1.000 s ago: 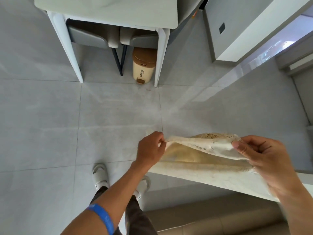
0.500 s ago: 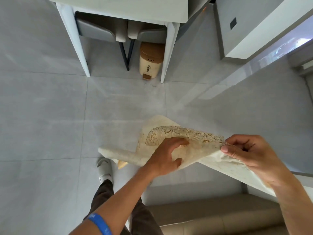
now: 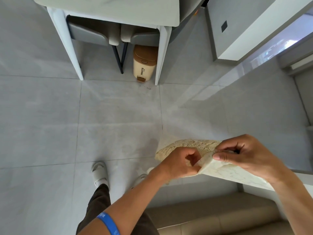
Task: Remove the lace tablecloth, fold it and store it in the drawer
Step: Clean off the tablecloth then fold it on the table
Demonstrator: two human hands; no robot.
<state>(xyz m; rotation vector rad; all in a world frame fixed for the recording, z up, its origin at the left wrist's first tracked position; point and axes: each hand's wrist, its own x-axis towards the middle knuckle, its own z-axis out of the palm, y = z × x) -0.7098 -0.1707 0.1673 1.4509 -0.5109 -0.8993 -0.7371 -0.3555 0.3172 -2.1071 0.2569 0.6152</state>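
The cream lace tablecloth (image 3: 189, 146) is folded into a small bundle held in the air at lower right, above the grey tiled floor. My left hand (image 3: 182, 162) grips its near edge with curled fingers. My right hand (image 3: 243, 153) pinches the top edge between thumb and fingers, close beside the left hand. Part of the cloth hangs down to the right under my right forearm. No drawer shows in this view.
A white table (image 3: 118, 11) with grey chairs (image 3: 91, 31) tucked under it stands at the top. A beige and brown pedal bin (image 3: 144, 63) sits by its right leg. A grey cabinet (image 3: 237, 28) stands at upper right, a beige sofa (image 3: 211, 217) at the bottom. My feet wear white slippers (image 3: 100, 172).
The loose flap that hung out to the left has been folded in. My left hand moved right and closed on the cloth's edge next to my right hand, so the bundle is smaller.
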